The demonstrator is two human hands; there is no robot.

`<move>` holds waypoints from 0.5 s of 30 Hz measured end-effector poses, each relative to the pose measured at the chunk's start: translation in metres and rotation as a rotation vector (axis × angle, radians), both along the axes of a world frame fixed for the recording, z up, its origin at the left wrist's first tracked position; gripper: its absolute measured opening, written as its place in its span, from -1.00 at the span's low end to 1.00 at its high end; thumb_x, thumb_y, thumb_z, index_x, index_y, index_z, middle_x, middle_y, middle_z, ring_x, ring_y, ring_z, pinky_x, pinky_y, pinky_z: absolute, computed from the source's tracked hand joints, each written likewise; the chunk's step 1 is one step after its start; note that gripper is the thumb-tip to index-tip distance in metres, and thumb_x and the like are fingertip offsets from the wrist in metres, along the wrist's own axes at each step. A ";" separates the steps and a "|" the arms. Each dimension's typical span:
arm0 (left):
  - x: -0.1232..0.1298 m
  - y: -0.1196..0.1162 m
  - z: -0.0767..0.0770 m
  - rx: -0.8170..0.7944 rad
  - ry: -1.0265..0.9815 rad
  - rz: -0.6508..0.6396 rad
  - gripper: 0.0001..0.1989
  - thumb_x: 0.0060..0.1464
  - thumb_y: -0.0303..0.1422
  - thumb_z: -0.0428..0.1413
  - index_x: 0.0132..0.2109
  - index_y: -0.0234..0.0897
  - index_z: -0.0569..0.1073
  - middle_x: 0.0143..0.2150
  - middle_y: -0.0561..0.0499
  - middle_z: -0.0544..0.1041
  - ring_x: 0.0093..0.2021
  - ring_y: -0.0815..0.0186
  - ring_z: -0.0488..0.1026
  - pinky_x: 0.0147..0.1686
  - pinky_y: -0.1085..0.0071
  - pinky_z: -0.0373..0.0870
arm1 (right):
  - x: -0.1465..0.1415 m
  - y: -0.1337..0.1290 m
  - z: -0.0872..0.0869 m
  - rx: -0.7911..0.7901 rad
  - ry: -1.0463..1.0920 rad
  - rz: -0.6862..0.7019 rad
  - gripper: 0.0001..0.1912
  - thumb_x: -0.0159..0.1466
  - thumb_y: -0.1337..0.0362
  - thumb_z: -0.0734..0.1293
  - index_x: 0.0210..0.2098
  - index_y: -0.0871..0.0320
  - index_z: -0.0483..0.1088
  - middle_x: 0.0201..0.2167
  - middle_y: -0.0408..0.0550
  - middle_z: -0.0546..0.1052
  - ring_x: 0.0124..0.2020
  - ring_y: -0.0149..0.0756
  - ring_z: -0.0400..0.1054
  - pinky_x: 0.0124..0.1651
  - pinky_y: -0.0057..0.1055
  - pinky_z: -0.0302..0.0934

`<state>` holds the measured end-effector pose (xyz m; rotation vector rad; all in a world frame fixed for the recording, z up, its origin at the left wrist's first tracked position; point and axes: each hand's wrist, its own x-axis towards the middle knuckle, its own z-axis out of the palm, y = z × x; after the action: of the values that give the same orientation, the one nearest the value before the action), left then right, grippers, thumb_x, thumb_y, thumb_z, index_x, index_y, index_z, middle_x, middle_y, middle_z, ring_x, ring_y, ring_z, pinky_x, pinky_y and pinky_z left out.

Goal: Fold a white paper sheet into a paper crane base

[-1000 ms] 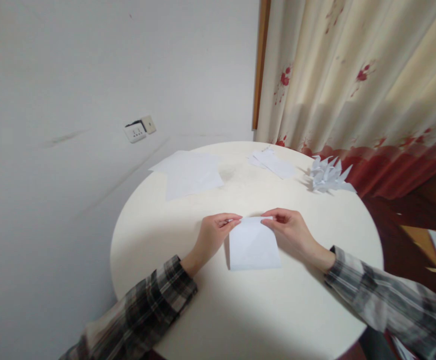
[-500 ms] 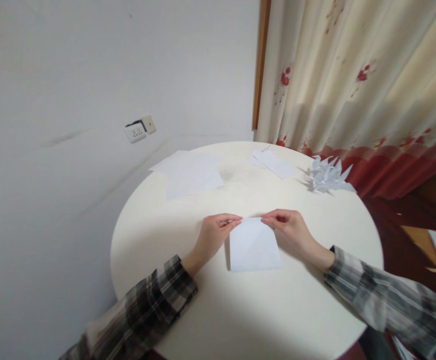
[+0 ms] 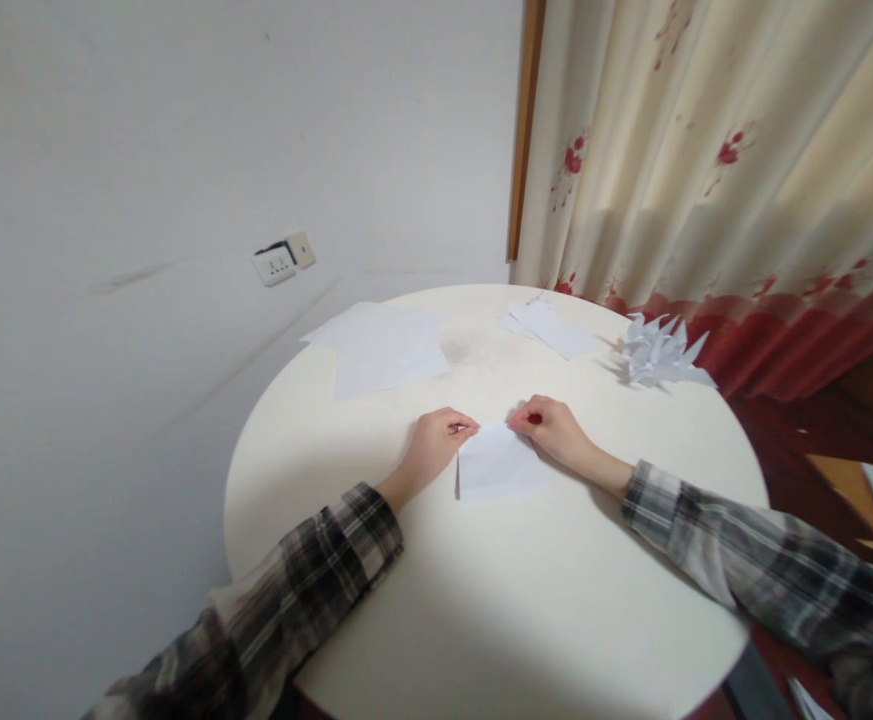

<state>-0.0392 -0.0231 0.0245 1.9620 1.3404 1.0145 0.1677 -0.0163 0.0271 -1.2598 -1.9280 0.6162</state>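
A folded white paper (image 3: 500,465) lies near the middle of the round white table (image 3: 526,590). At its upper left corner, my left hand (image 3: 436,442) pinches the edge between thumb and fingertips. My right hand (image 3: 550,430) grips the upper right part of the same paper, with the fingers curled. The paper's left side stands slightly raised off the table, and its top corners are partly hidden by my fingers.
Large white sheets (image 3: 387,350) lie at the table's back left. Smaller paper pieces (image 3: 552,330) are at the back, beside a cluster of folded paper shapes (image 3: 661,352) at the right. Behind hang a curtain (image 3: 706,150) and a wall with a socket (image 3: 275,264).
Both hands have moved a little away from me at the paper's far edge. The paper now looks shorter from front to back, and its near edge sits farther from me.
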 end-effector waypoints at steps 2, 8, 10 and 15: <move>-0.001 0.002 0.003 0.066 0.091 -0.001 -0.92 -0.03 -0.44 0.12 -0.40 -0.28 0.53 -0.39 0.01 0.52 -0.36 0.34 0.46 -0.33 0.46 0.39 | 0.000 0.001 0.003 0.024 -0.055 -0.004 -0.88 0.10 0.36 0.31 -0.54 0.19 0.47 -0.49 -0.06 0.49 -0.43 -0.34 0.31 -0.32 -0.43 0.13; -0.002 0.002 0.007 0.223 0.303 -0.059 -0.93 0.01 -0.51 0.12 -0.39 -0.31 0.50 -0.37 0.01 0.46 -0.31 0.33 0.40 -0.25 0.42 0.32 | 0.002 0.004 0.001 0.094 -0.149 -0.016 -0.91 0.10 0.34 0.33 -0.51 0.18 0.47 -0.50 -0.08 0.46 -0.40 -0.33 0.28 -0.29 -0.43 0.10; -0.001 0.001 0.007 0.259 0.342 -0.073 -0.94 0.02 -0.51 0.12 -0.38 -0.32 0.48 -0.36 -0.01 0.46 -0.27 0.30 0.39 -0.22 0.39 0.31 | 0.002 0.005 0.000 0.076 -0.136 -0.024 -0.92 0.09 0.34 0.34 -0.51 0.19 0.46 -0.50 -0.08 0.46 -0.40 -0.33 0.28 -0.30 -0.44 0.10; -0.003 0.001 0.006 0.317 0.428 -0.081 -0.93 0.06 -0.47 0.09 -0.36 -0.28 0.47 -0.31 -0.01 0.44 -0.21 0.27 0.34 -0.16 0.33 0.29 | 0.003 0.008 -0.003 0.108 -0.159 -0.001 -0.93 0.10 0.32 0.34 -0.49 0.18 0.46 -0.49 -0.08 0.45 -0.37 -0.31 0.28 -0.28 -0.42 0.10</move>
<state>-0.0419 -0.0217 0.0304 2.5611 1.3638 0.8363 0.1710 -0.0085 0.0236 -1.2735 -2.0614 0.4155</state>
